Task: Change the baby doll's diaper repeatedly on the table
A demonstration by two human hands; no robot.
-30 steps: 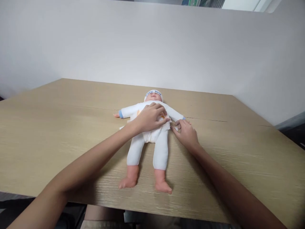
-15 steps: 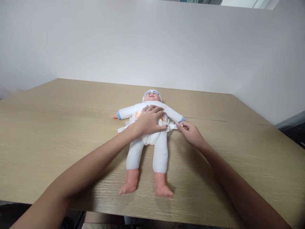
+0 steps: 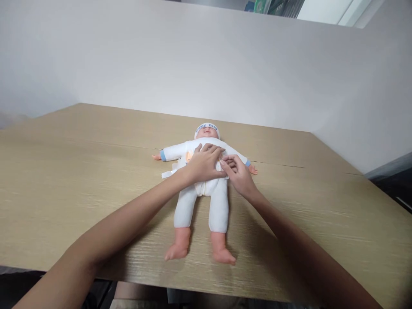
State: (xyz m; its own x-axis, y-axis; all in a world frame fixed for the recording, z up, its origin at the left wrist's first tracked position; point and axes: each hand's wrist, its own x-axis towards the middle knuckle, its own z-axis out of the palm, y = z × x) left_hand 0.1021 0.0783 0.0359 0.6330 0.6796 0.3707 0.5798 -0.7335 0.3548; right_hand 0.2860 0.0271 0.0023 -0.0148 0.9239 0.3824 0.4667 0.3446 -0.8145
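A baby doll (image 3: 219,208) in a white suit with blue cuffs and a lettered headband lies on its back, feet toward me. Round its hips is a white diaper (image 3: 206,187) with a coloured print partly covered by my hands. My left hand (image 3: 206,164) lies spread over the diaper's front at the belly. With thumb and fingers closed in a pinch, my right hand (image 3: 237,174) is at the diaper's right front, on its fastening tab, mostly hidden by the fingers. On the left side another white tab (image 3: 167,174) sticks out loose over the table.
The wooden table (image 3: 96,171) has a seam running across it behind the doll's arms. A pale wall (image 3: 193,64) rises at its far edge, with an opening at the top right. A dark object (image 3: 395,180) stands beyond the table's right edge.
My right hand has brought the stretched right tab inward from beside the doll onto the diaper's front. My left hand stays on the belly. The view has shifted slightly.
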